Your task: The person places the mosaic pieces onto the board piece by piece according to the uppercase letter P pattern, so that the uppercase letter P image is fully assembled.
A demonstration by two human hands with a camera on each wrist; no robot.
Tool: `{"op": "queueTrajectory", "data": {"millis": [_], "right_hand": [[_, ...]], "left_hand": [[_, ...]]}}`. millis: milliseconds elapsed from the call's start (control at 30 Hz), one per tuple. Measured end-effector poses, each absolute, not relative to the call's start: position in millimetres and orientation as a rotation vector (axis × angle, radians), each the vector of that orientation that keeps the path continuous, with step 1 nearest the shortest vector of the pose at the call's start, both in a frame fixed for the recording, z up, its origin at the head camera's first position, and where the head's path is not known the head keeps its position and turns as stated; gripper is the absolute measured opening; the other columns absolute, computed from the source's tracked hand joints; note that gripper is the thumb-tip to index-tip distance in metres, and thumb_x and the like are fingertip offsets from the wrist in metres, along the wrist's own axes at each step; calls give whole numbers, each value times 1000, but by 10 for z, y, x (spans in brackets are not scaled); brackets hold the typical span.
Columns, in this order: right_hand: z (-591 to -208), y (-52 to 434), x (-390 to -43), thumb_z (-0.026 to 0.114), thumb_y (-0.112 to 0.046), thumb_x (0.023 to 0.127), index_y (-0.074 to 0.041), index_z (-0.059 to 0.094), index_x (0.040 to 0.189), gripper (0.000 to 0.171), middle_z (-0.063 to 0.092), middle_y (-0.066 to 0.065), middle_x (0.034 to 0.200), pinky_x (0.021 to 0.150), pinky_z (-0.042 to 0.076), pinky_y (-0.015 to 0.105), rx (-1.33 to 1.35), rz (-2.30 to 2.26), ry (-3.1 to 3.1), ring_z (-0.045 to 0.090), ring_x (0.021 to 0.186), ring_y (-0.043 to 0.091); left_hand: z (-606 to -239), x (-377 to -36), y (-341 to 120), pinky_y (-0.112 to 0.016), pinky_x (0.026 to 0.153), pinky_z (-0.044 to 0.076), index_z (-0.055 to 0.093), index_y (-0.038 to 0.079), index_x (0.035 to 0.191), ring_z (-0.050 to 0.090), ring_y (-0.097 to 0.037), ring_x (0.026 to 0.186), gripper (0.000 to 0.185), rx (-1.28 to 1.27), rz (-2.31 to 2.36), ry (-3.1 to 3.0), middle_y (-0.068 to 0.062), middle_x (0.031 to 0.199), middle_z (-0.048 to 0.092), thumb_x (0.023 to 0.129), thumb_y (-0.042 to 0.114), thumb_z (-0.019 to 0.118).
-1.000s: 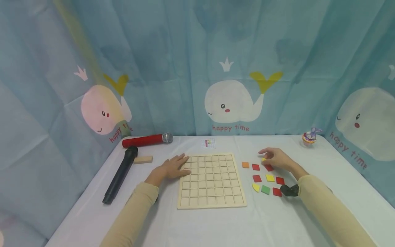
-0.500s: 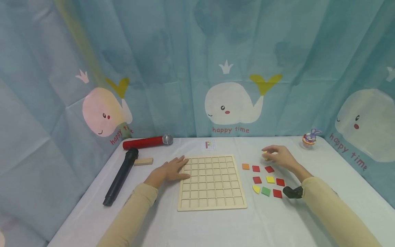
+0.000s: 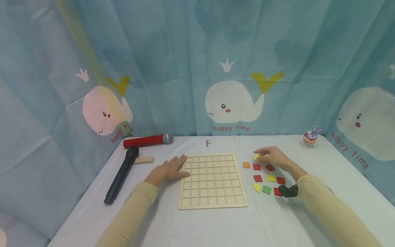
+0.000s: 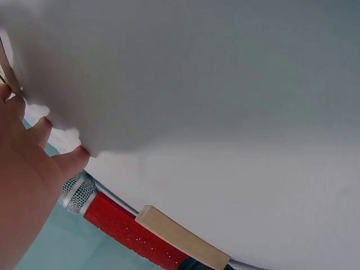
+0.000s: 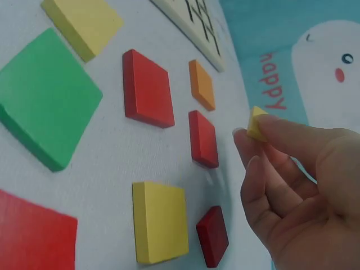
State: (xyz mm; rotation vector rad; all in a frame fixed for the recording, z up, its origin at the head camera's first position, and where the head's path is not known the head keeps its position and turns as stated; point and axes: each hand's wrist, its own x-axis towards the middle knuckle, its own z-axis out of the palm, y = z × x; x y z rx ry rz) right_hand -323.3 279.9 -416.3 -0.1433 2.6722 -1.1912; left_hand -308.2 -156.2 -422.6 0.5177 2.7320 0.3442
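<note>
A person's right hand (image 3: 276, 157) pinches a yellow piece (image 5: 256, 124) at its fingertips, above the white table (image 3: 213, 226) just beyond a red tile (image 3: 256, 167), while the left hand (image 3: 169, 169), fingers spread, rests at the left edge of a gridded board (image 3: 213, 181). The step appears to fall between pick-up and placement; using the board would call for a leftward reach and a squared-up release.
</note>
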Motion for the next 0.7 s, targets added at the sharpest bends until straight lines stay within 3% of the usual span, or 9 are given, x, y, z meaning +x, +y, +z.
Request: {"op": "queueTrajectory", "data": {"millis": [233, 500, 700], "right_hand": [[-4134, 2695, -3218, 68, -20, 89, -3, 58, 129, 45, 60, 15, 113, 83, 52, 41, -206, -1268, 2620, 65, 91, 22], [-4116, 2534, -3222, 65, -20, 90, -8, 62, 127, 39, 64, 11, 110, 70, 47, 34, -191, -1231, 2573, 62, 81, 20], [-4120, 2398, -3247, 67, -15, 88, -8, 62, 127, 40, 60, 12, 112, 77, 49, 33, -247, -1262, 2532, 63, 88, 19]], "left_hand": [[-4232, -3101, -1546, -59, 109, 12, 17, 11, 154, 11, -34, 143, 88, 506, 300, 2732, -8, 158, 13, 90, 61, 51], [-4197, -3071, -1518, -61, 108, 14, 18, 11, 154, 13, -35, 142, 85, 491, 276, 2721, -9, 158, 13, 91, 59, 50], [-4181, -3089, -1502, -60, 108, 15, 17, 13, 154, 12, -33, 142, 86, 472, 244, 2721, -7, 158, 13, 90, 61, 49]]}}
